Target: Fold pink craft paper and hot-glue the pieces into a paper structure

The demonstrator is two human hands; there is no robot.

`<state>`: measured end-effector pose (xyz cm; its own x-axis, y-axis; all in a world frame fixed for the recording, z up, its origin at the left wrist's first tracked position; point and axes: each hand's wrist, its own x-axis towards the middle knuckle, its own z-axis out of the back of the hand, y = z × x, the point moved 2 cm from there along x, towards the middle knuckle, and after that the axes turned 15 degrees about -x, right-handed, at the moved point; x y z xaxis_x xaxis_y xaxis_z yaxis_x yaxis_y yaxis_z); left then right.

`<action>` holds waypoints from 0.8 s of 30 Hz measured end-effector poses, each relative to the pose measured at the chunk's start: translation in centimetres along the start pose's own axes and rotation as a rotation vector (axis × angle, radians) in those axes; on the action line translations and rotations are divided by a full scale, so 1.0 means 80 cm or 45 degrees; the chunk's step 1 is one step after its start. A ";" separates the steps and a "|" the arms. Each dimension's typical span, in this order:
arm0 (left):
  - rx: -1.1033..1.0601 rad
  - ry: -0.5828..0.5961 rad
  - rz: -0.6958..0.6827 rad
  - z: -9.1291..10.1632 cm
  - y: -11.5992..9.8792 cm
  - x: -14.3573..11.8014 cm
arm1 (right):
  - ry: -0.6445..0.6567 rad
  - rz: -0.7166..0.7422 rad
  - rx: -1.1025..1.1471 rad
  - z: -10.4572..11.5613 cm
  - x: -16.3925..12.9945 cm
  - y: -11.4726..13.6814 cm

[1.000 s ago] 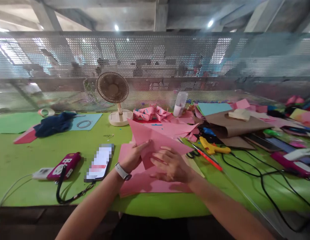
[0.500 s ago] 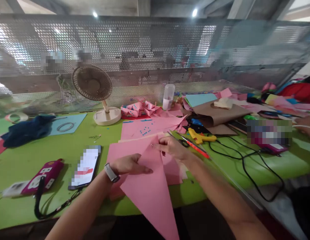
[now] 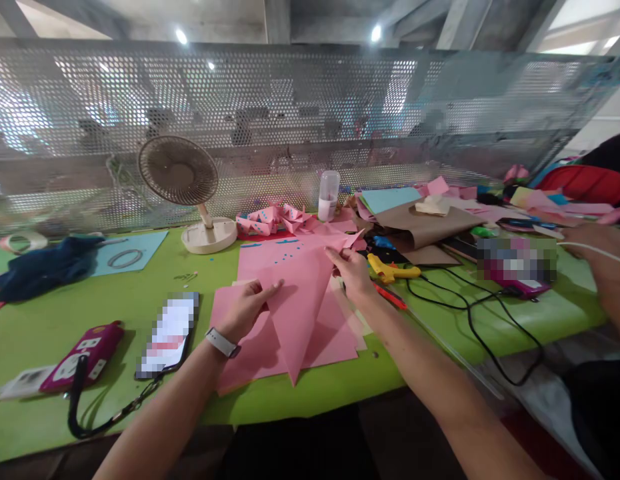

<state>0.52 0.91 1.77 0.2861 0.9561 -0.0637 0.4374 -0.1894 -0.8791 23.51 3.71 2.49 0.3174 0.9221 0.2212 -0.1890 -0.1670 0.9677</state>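
Observation:
Between my hands is a folded pink sheet of paper (image 3: 303, 300), its narrow point toward me and its wide end away. My left hand (image 3: 247, 308), with a watch (image 3: 223, 342) on the wrist, pinches the paper's left edge between thumb and fingers. The upper right corner is gripped by my right hand (image 3: 351, 270). Under it lie more flat pink sheets (image 3: 240, 363) on the green table (image 3: 390, 393). Just right of my right hand lie a yellow glue gun (image 3: 390, 269) and an orange-handled tool (image 3: 391, 297), partly hidden by my forearm.
A small fan (image 3: 210, 235) and a clear bottle (image 3: 328, 197) stand at the back. On the left are a phone (image 3: 167, 337) and a purple power strip (image 3: 85, 357). Black cables (image 3: 467, 333) and brown paper (image 3: 425, 223) lie to the right. Another person's arm (image 3: 597, 260) reaches in there.
The folded pink paper has been lifted away from me and turned, so its point moved up off the table's front edge. Both hands still hold it; the right hand has moved slightly up and right.

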 end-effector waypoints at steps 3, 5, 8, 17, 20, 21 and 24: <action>0.121 0.052 -0.016 -0.009 -0.002 -0.005 | -0.056 -0.014 0.023 -0.002 0.000 -0.004; 0.161 0.029 -0.034 -0.011 -0.005 -0.008 | -0.074 -0.009 0.024 -0.002 0.001 -0.008; 0.170 -0.005 -0.063 -0.011 -0.008 -0.009 | -0.072 0.024 0.014 -0.003 0.003 -0.014; 0.094 0.002 -0.101 -0.008 -0.004 -0.004 | 0.514 -0.206 0.236 -0.011 -0.016 0.002; 0.093 -0.020 -0.117 -0.006 -0.001 -0.002 | 0.774 -0.206 0.214 -0.023 -0.035 0.007; 0.103 -0.026 -0.118 -0.005 -0.001 -0.001 | 0.781 -0.206 0.207 -0.026 -0.038 0.007; 0.134 -0.031 -0.125 -0.003 -0.004 -0.001 | 0.638 -0.264 0.194 -0.028 -0.035 0.004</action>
<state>0.53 0.87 2.18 0.2251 0.9742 0.0148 0.3697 -0.0714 -0.9264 20.50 1.83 1.93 -0.1535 0.9879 -0.0239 -0.0213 0.0209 0.9996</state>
